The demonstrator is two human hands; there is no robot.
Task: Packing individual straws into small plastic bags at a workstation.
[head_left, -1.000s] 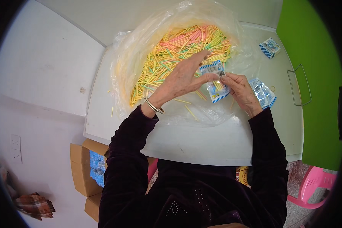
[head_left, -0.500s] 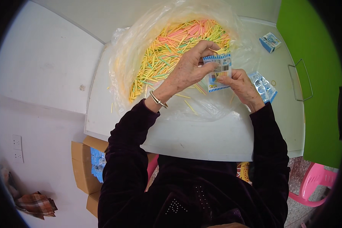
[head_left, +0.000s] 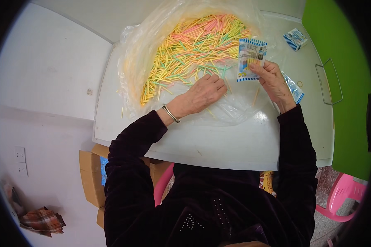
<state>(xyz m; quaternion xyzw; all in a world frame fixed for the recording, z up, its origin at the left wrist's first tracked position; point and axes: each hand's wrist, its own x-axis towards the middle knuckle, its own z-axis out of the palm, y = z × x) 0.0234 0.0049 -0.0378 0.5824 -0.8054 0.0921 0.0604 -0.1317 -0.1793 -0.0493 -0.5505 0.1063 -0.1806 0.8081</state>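
1. Packet (head_left: 251,59) (small, flat, blue-striped edge, clear window) is now in the right hand (head_left: 273,80) alone, held upright above the far side of the table (head_left: 218,144), just over the edge of the stick pile. Half a sec ago both hands were on it.
2. Right hand: fingers pinched closed on the packet's lower right corner, thumb in front.
3. Left hand (head_left: 202,94) has let go and dropped to the plastic bag (head_left: 152,45), fingers curled down, tips touching the loose coloured sticks (head_left: 193,45). Can't tell if it has any pinched yet (knuckles hide the tips).
4. Judging by that: the hand-off is over and the left is prob. going for sticks while the right keeps the packet ready, mouth up.
5. Nearby: another packet (head_left: 294,39) at the far right of the table, more lying just under the right wrist (head_left: 294,88). Bracelet (head_left: 170,114) on the left wrist, well clear of the sticks.
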